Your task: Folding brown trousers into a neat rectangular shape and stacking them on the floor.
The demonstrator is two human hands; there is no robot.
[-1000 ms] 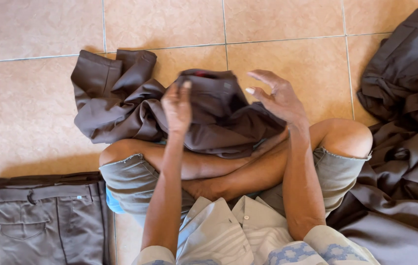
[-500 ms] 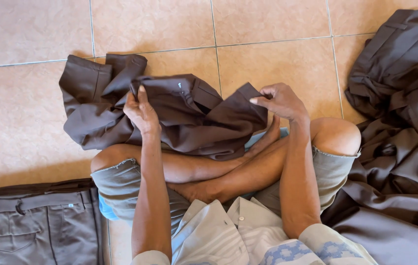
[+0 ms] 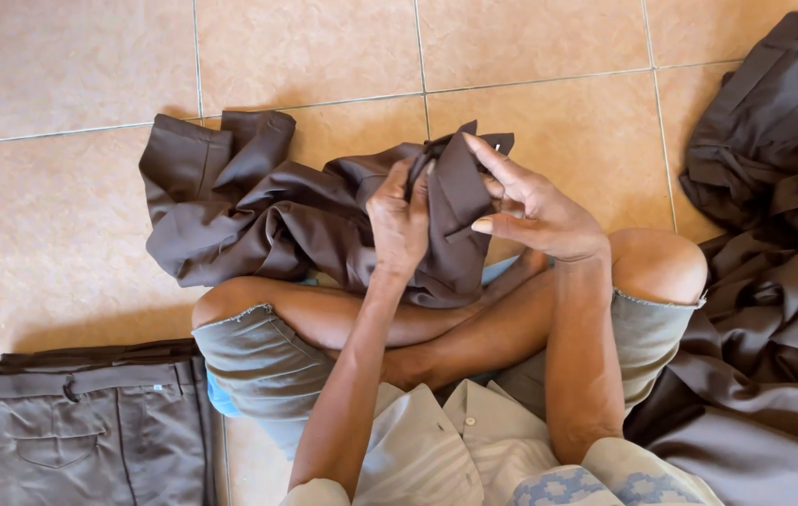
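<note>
**Brown trousers gathered at the waistband, ready to be straightened**

Brown trousers (image 3: 268, 220) lie crumpled on the tiled floor (image 3: 71, 234) in the middle of the frame, draped partly over our crossed shins, with the legs bunched toward the upper left. Our left hand (image 3: 401, 225) is closed on a raised fold of the cloth near the waistband, fingers curled down over it. Our right hand (image 3: 535, 208) pinches the same upright flap from the other side, thumb and forefinger together on the fabric while the other fingers spread loose. The two hands sit just beside each other at the centre, almost touching through the cloth.

We judge that we are at the start of handling this garment: finding the waistband and its edges before laying it flat. Nothing about it is folded yet.

At the lower left lies a stack of folded trousers (image 3: 89, 431), neat and flat, waistband uppermost. Along the right edge of the frame sits a heap of loose brown garments (image 3: 774, 281), well apart from the stack.

The next move, as we judge it, calls for drawing the hands apart along the waistband to pull it taut, then shaking or smoothing the legs so that the seams line up. The bunched legs at the upper left could stay twisted, so a firm grip at both ends would help.
</note>
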